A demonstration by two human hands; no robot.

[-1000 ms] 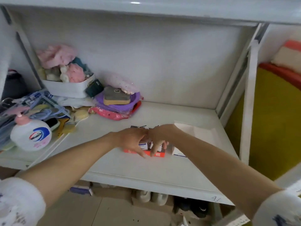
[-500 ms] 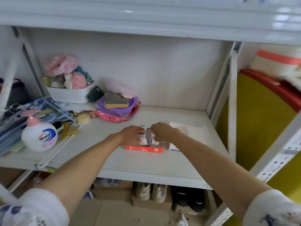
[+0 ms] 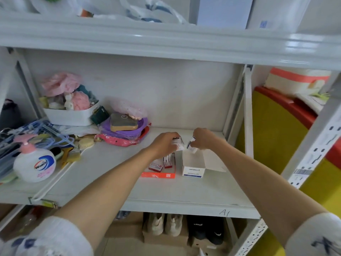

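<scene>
Two hands (image 3: pixel 164 145) (image 3: pixel 203 139), gripped boxes (image 3: pixel 178 143) (image 3: pixel 191 147) — behind shelf edge (image 3: pixel 184 206)

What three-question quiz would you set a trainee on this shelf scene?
1. True or false: the left hand grips a plain small white cardboard box, and the right hand grips a blue-striped small white cardboard box.
2. What do the two small red-and-white cardboard boxes stand on? A: the flat orange cardboard box. B: a green towel. C: a glass plate.
3. Fill in: the white plastic soap bottle with a pink pump stands toward the ____ end of the white metal shelf.
Key: 1 true; 2 A; 3 left.
</scene>
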